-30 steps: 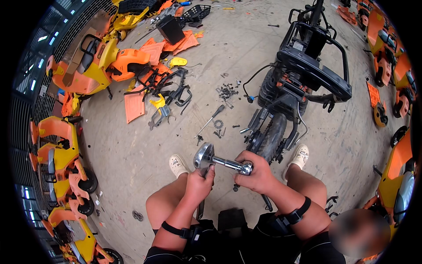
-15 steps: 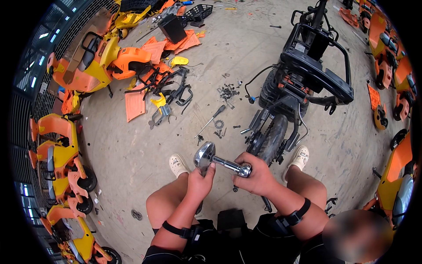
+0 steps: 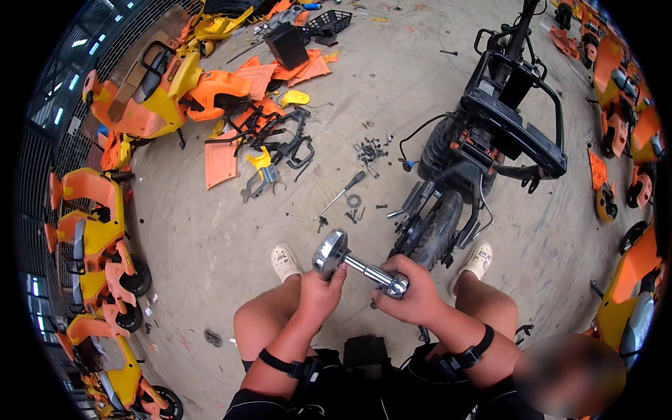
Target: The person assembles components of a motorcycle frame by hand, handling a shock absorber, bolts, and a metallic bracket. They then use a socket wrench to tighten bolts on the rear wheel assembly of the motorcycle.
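Observation:
Between my hands is a shiny chrome metal tool (image 3: 367, 270) with a broad rounded head, a straight stepped shaft and a smaller rounded end; its exact kind I cannot make out. My left hand (image 3: 320, 292) is closed around the head side, thumb laid against the shaft. The smaller end sits in my right hand (image 3: 414, 292), its fingers curled about it. Just beyond stands a stripped two-wheeled vehicle, its black frame (image 3: 483, 157) bare and its knobby tyre (image 3: 441, 224) pointing toward me. A screwdriver (image 3: 341, 194) lies on the floor ahead, beside a toothed sprocket (image 3: 353, 201).
Loose bolts (image 3: 369, 150) lie in a pile on the concrete floor. Orange panels (image 3: 222, 162), black brackets (image 3: 283, 143) and a black box (image 3: 286, 46) are scattered at the far left. Yellow-orange scooters (image 3: 91, 238) line the left side, with more scooters (image 3: 630, 280) along the right.
Both hands still hold the chrome tool. Its right end has dipped slightly toward me, and the whole view has shifted a little.

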The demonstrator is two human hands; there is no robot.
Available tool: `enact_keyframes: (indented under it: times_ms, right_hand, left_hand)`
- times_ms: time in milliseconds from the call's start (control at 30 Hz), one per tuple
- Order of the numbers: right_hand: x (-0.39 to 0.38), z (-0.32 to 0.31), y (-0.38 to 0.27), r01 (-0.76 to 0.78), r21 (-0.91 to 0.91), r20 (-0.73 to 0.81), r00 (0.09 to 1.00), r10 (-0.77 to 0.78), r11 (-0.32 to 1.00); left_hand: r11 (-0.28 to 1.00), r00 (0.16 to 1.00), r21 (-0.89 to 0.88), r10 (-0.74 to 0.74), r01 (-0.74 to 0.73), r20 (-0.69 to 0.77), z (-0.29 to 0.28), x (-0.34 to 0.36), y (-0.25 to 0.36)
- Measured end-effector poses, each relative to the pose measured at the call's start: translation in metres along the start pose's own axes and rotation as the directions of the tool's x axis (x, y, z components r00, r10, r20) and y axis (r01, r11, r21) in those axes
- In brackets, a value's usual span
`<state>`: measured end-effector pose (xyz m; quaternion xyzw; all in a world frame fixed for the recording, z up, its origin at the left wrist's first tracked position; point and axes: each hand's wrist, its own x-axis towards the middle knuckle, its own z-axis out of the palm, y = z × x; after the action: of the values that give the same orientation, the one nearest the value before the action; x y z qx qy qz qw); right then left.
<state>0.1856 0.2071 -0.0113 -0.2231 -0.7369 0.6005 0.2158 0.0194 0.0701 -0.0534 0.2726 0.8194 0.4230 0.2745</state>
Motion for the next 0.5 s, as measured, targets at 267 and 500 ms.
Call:
enact_keyframes:
  times_ms: [267,500]
  right_hand:
    - [-0.005,-0.009,-0.006,0.13,-0.029,-0.019,0.991,-0.13,0.991]
    - [-0.006,0.007,-0.015,0.215,-0.141,-0.018,0.975,-0.219,0.966]
  left_hand:
    - [0.989,0.989,0.031,0.142,-0.144,0.039,-0.016,-0.006,0.019]
    - [0.92,0.99,-0.39,0.086,-0.037,0.108,-0.012,-0.006,0.007]
